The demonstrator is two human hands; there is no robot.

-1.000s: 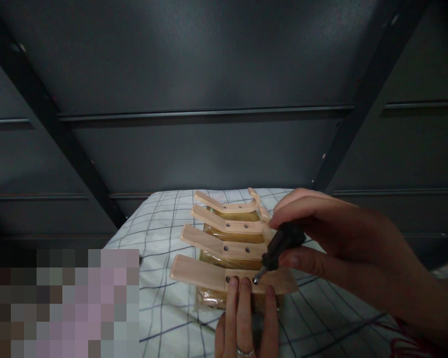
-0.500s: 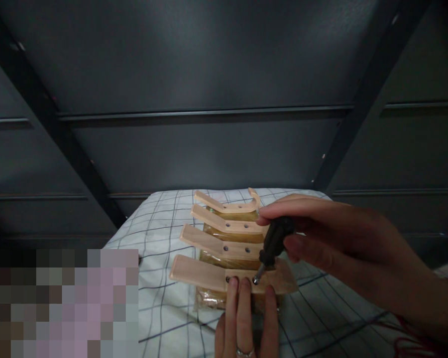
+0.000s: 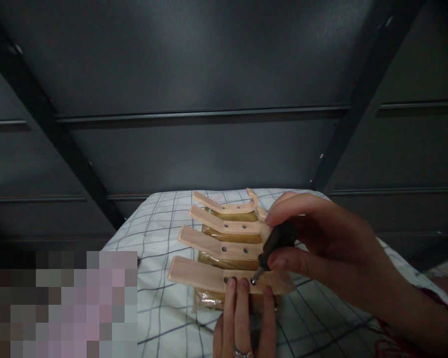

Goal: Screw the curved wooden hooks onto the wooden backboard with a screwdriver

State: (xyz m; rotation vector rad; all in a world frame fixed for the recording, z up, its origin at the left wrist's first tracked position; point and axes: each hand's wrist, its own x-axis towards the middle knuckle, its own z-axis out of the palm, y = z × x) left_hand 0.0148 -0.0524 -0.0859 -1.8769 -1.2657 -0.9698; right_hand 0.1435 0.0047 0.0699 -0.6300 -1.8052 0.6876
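A wooden rack of several light curved hooks (image 3: 224, 238) lies on a checked white cloth (image 3: 164, 308). My right hand (image 3: 321, 243) is closed round a short black screwdriver (image 3: 274, 246). Its metal tip rests on a screw in the nearest hook (image 3: 197, 273). My left hand (image 3: 246, 323) lies below with its fingers stretched flat, the fingertips pressing on that nearest hook beside the screw. A ring shows on one finger.
Dark grey panelled wall with slanted black bars (image 3: 59, 144) rises behind the cloth-covered surface. A blurred-out patch (image 3: 59, 303) covers the lower left. Red cord (image 3: 392, 338) lies at the lower right on the cloth.
My right hand's fingers have shifted round the screwdriver handle, which has tilted slightly; the tip stays on the same screw. The left hand has barely moved.
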